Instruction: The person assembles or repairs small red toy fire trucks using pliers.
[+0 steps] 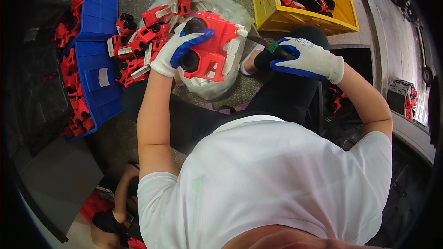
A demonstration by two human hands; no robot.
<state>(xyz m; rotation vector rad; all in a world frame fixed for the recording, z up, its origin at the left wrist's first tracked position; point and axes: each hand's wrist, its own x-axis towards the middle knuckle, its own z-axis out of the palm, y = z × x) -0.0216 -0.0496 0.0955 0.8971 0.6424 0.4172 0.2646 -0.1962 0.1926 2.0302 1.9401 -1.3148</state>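
My left hand point(182, 48), in a white glove with blue palm, grips a red toy truck point(218, 41) with black wheels and a white part along its right side. In my gloved right hand point(307, 57) is a dark-handled hand tool point(281, 53) with some green near its front. Its narrow, dull shaft reaches toward the truck's white edge; whether the tip touches it I cannot tell. Below the truck lies a clear plastic bag point(210, 91) holding white pieces. Several red and white toy trucks point(138, 41) are heaped just left of it.
At the left stand blue crates point(94, 71) filled with red toy parts. A yellow crate point(307, 17) at the far right holds more red and black trucks. Another person's arm point(121, 193) shows at lower left. Dark bins point(353, 60) stand right of my leg.
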